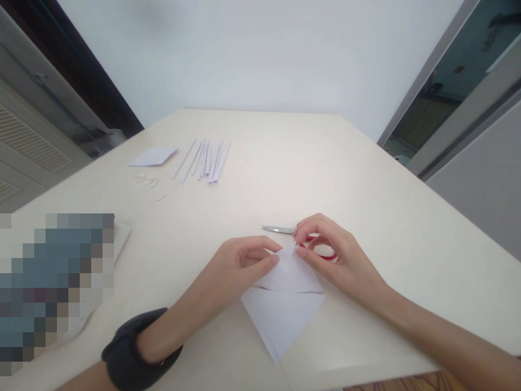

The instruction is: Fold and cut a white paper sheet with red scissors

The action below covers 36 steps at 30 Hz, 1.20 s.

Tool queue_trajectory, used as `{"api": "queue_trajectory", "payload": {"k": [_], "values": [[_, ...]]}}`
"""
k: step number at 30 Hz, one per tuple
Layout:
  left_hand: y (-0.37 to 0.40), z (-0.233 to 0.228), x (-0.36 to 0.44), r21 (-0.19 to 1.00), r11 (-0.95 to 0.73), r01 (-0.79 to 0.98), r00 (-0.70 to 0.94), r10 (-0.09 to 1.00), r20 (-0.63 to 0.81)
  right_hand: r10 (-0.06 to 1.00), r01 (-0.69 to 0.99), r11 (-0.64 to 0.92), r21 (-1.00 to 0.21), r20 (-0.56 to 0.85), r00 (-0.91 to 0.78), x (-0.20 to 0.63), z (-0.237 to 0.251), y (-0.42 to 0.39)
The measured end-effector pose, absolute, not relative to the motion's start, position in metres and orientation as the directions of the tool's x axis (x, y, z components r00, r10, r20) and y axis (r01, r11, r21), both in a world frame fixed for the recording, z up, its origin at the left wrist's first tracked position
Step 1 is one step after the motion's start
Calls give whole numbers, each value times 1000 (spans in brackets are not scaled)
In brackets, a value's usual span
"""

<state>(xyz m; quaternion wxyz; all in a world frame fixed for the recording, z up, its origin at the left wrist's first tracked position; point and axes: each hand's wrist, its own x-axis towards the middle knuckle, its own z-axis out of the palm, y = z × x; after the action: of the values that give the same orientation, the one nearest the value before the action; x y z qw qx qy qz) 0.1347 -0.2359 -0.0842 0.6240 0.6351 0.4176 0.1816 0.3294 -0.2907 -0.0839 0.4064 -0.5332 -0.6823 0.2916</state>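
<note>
A diamond-shaped sheet of white paper lies near the table's front edge, with a slit running in from each side. My left hand pinches its upper left edge between thumb and fingers. At the top corner, my right hand has thumb and fingertips closed on the paper. Just behind that hand, red-handled scissors rest on the table, blades pointing left. Part of their handle is hidden by my right fingers.
Several rolled paper sticks lie at the back left, beside a folded white paper. Small pale scraps are scattered in front of them. A blurred-out item covers the left edge of the white table. A wall stands behind.
</note>
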Motion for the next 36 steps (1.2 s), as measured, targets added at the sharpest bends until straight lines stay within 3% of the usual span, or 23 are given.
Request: {"api": "queue_trajectory", "payload": {"k": [8, 15, 21, 36], "values": [[-238, -82, 137, 953, -35, 302, 667, 722, -185, 935, 510, 354, -784, 318, -160, 322, -90, -296], [-243, -82, 138, 881, -267, 391, 696, 712, -93, 884, 501, 466, -729, 414, -219, 315, -95, -299], [-245, -80, 140, 876, -256, 408, 714, 688, -131, 865, 497, 496, -712, 453, -214, 314, -95, -300], [-247, -78, 139, 922, -212, 323, 685, 725, -74, 879, 501, 466, -729, 444, -173, 316, -92, -300]]}}
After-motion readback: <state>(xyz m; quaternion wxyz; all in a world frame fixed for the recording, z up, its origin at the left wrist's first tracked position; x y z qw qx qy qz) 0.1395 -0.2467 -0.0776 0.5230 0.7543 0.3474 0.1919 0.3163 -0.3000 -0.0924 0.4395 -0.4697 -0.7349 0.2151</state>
